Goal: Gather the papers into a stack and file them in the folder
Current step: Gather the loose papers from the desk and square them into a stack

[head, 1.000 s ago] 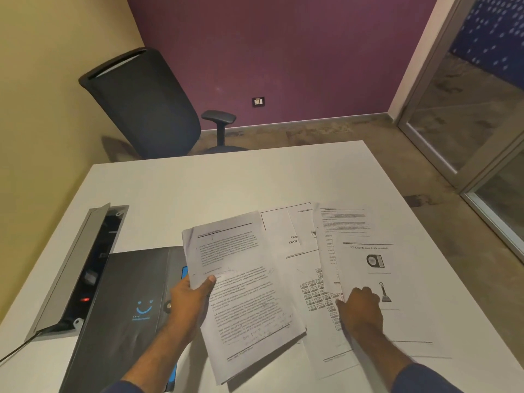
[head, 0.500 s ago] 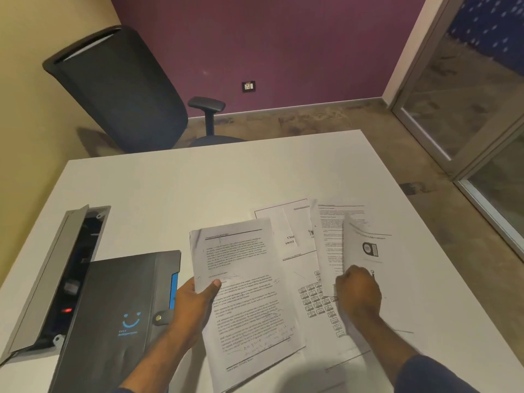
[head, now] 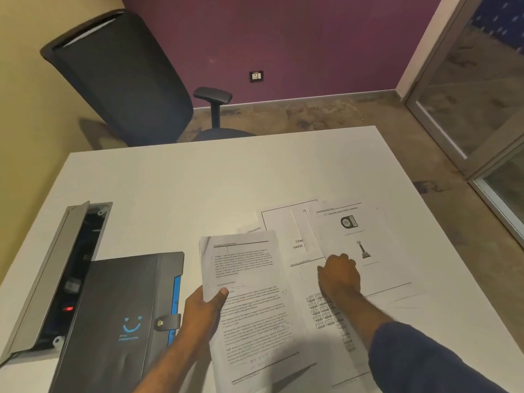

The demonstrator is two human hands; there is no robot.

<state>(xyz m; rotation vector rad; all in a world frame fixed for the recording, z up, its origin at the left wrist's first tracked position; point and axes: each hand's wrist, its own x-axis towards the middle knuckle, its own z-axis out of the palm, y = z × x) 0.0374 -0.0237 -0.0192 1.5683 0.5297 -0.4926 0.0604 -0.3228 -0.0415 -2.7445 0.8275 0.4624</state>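
white worktop (head: 181,188); open cable box (head: 56,279) with raised grey lid at its left edge, red light inside. black office chair (head: 122,78) beyond far edge, wall socket (head: 256,76) on purple wall

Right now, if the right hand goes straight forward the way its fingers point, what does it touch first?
The right hand already rests at the near edge of the awards sheet, so it would slide onto that page, then reach bare table. Depth is uncertain.
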